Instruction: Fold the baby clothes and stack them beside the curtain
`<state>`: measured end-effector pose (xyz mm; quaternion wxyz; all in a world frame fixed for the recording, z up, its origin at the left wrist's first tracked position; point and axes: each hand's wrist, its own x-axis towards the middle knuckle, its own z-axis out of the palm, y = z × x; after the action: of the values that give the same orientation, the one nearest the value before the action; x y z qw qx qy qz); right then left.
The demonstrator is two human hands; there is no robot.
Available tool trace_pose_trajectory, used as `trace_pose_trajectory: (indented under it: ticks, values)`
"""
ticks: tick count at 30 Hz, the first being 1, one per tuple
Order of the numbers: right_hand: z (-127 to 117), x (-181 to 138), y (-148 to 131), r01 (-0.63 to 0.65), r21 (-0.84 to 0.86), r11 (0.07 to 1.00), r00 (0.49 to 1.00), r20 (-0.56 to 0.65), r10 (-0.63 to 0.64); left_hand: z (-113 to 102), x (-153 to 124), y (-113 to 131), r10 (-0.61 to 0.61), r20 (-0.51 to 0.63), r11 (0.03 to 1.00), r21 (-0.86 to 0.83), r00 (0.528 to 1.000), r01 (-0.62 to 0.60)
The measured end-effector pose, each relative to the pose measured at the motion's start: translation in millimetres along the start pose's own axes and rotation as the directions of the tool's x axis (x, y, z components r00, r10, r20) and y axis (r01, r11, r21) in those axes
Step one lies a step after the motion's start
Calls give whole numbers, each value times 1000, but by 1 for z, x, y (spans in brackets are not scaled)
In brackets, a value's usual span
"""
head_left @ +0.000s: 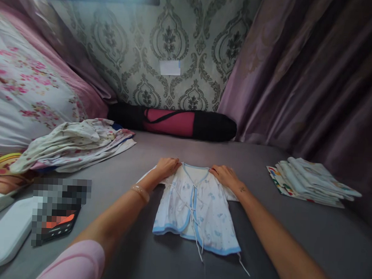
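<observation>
A small white baby shirt (198, 210) with light blue trim and tie strings lies flat on the grey surface (161, 150) in front of me. My left hand (166, 166) rests on its left shoulder, fingers curled on the cloth. My right hand (224, 175) presses on the right shoulder near the collar, fingers bent over the fabric. Both sleeves lie partly under my hands and wrists.
A loose heap of printed baby clothes (74, 145) lies at the left. A folded stack of clothes (310, 180) sits at the right. A black and pink rolled bag (174, 122) lies against the wall. A phone (60, 224) and a white device (6, 234) are near left.
</observation>
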<state>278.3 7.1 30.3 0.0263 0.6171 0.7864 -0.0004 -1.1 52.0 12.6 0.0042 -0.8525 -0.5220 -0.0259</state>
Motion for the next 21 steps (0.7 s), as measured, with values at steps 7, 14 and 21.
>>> trace_pose_trajectory:
  ticks: [7, 14, 21]
  values:
    - [6, 18, 7, -63, 39, 997, 998, -1, 63, 2, 17, -1, -52, 56, 998, -43, 997, 55]
    - [16, 6, -9, -83, -5, 997, 973, -219, 80, -6, -7, 14, -24, -70, 1000, -14, 997, 23]
    - [35, -20, -32, 46, 180, 983, 999, -27, -41, 18, -36, 28, 140, 28, 981, -143, 990, -134]
